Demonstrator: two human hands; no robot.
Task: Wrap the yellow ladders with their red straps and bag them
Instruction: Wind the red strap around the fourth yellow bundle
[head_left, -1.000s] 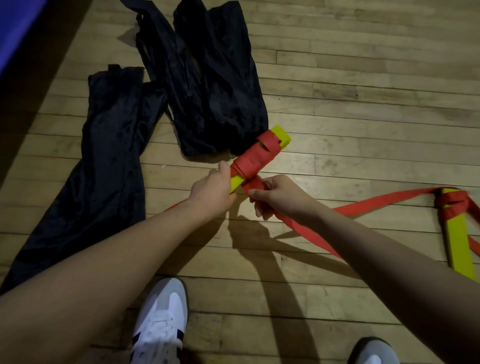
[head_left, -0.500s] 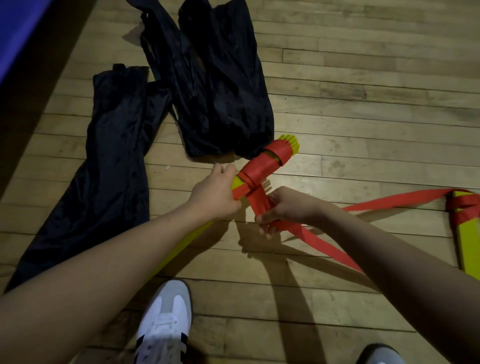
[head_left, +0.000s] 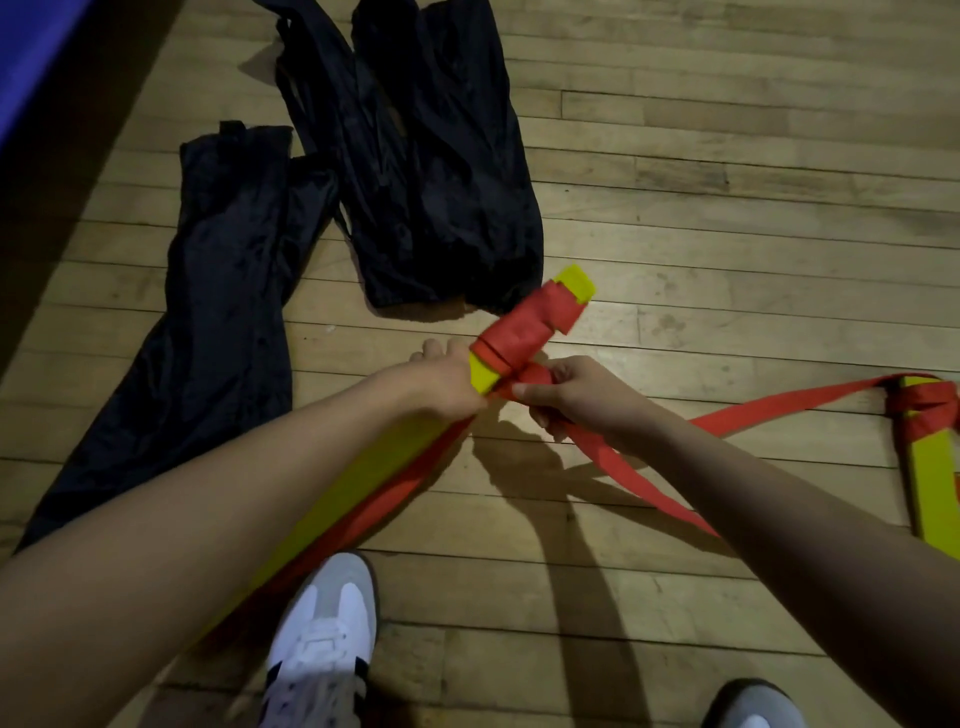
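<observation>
My left hand (head_left: 441, 384) grips a long yellow ladder bundle (head_left: 363, 478) held slanted above the wooden floor. Its far end carries several turns of red strap (head_left: 530, 327), with a yellow tip showing beyond them. My right hand (head_left: 576, 395) pinches the loose red strap right beside the bundle. From there the strap trails right across the floor to a second yellow ladder bundle (head_left: 935, 483) with a red knot at its top. Two black bags lie flat on the floor, one (head_left: 431, 171) just behind the wrapped end, the other (head_left: 218, 291) to the left.
A blue mat edge (head_left: 31, 62) runs along the far left. My white shoe (head_left: 322, 639) stands below the held bundle and a grey shoe toe (head_left: 753, 706) shows at the bottom right. Bare wooden boards (head_left: 727, 208) stretch to the right of the bags.
My right hand has brought the strap up from under the bundle to its side, close to my left hand. The wrapped end has turned and its yellow tip shows flat again.
</observation>
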